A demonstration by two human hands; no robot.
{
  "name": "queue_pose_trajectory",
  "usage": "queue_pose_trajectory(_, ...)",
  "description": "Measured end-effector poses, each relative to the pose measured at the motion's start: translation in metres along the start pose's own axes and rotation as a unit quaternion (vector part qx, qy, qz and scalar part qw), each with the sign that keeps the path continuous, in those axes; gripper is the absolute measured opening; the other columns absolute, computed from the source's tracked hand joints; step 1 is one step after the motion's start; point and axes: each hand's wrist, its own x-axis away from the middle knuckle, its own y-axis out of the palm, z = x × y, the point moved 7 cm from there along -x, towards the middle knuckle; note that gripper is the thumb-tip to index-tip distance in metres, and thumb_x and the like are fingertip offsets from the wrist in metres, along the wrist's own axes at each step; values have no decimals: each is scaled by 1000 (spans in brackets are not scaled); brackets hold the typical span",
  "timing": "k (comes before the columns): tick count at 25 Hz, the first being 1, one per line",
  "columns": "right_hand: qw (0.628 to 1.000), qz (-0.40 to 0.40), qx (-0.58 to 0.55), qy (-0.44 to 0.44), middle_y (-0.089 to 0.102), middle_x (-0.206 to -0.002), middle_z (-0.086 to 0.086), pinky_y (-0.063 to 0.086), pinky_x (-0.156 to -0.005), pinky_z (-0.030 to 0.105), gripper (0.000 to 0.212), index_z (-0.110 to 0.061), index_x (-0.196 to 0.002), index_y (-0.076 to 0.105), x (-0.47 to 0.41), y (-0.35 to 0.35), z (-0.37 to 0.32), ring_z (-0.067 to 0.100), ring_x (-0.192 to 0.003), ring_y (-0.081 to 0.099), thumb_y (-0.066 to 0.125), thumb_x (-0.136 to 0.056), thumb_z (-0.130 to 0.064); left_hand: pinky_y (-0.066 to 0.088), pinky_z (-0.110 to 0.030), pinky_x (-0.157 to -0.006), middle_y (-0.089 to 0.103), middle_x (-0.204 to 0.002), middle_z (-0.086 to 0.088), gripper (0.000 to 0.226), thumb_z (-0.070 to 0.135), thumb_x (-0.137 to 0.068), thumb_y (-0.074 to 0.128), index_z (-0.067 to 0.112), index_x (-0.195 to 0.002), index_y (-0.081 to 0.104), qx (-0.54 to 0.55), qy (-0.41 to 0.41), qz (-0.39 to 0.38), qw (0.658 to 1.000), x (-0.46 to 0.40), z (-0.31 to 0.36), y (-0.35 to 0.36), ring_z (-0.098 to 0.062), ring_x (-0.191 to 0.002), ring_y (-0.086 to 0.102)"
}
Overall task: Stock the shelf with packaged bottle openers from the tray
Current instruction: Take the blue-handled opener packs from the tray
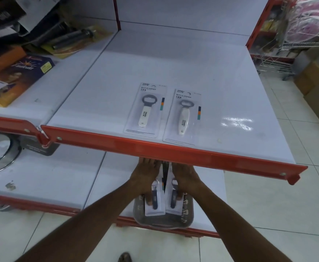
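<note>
Head view: both arms reach down under the red front lip (173, 150) of the upper shelf (154, 59) to the tray (188, 214), which sits on the lower shelf (60, 178) near its front edge. Left hand (145, 178) closed around one packaged bottle opener (155, 203), thumb pressed on the card face; right hand (185, 178) closed around a second packaged opener (172, 202), thumb also on the face. Both packs have dark handles, held tilted up off the tray, inner edges near touching in a V, long axes running near-to-far, hang-hole ends toward the far side. Whether more packs remain in the tray can't be told, hands and cards cover it. Already stocked on the upper shelf: two white-handled packs, left one (145, 108) and right one (184, 116), flat, side by side with a slim gap, long axes near-to-far, bottoms just behind the lip. Key relation: target shelf is above and beyond the hands, and the lip overhangs the knuckles, so I'd judge the packs must come back toward the body first, then up and over the lip. Open room: wide bare surface left of the left pack and right of the right pack, plus all the far area; each hand is nearer its own side. Left neighbouring bay holds boxed goods (16, 74), not in the way.
</note>
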Motion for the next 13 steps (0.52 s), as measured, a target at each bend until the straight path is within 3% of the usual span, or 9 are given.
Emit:
queue_pose_trajectory(2,999,8,-28,29,69,-108,3,51,-67,11,22,-18,-114,56,14,-14,2,21,-93,67,59,-93,-13,37,-55,-113,37,-152,-20,118,44,-60,90,9,-149,20,-34,-8,57,998,10,-4,-5,-45,-134,43)
queue_pose_trajectory(4,1000,10,-12,22,68,-117,5,52,-78,21,37,-19,-121,55,32,-30,-4,23,-98,67,66,-87,-10,59,-40,-89,56,-130,-16,96,32,-63,90,17,-139,33,-2,-31,77,997,35,-5,-11,-32,-100,67)
queue_pose_trajectory(6,1000,28,-5,10,69,-115,1,54,-84,26,31,-24,-114,58,53,-49,-14,20,-96,68,64,-86,-11,60,-35,-78,65,-115,-9,60,17,-81,76,23,-129,41,95,-49,92,990,64,-6,-22,-25,-87,69)
queue_pose_trajectory(8,999,46,-6,-7,71,-106,0,53,-85,24,19,-27,-103,64,77,-70,-32,16,-89,67,62,-86,-17,58,-38,-78,68,-109,-7,34,10,-88,62,22,-119,54,126,-45,117,984,98,-1,-42,-27,-90,65)
queue_pose_trajectory(10,998,62,-17,-6,70,-107,-1,52,-88,25,18,-27,-104,64,99,-91,-45,16,-92,66,62,-88,-19,59,-35,-76,74,-103,-5,33,7,-79,75,20,-107,65,112,-8,170,979,127,7,-71,-24,-87,67)
queue_pose_trajectory(13,986,145,-51,-62,65,-108,-3,55,-85,37,34,-26,-110,63,138,-143,-75,19,-98,61,55,-86,-4,60,-29,-65,76,-91,1,49,3,-65,87,26,-103,66,118,15,250,961,168,10,-136,-17,-78,69)
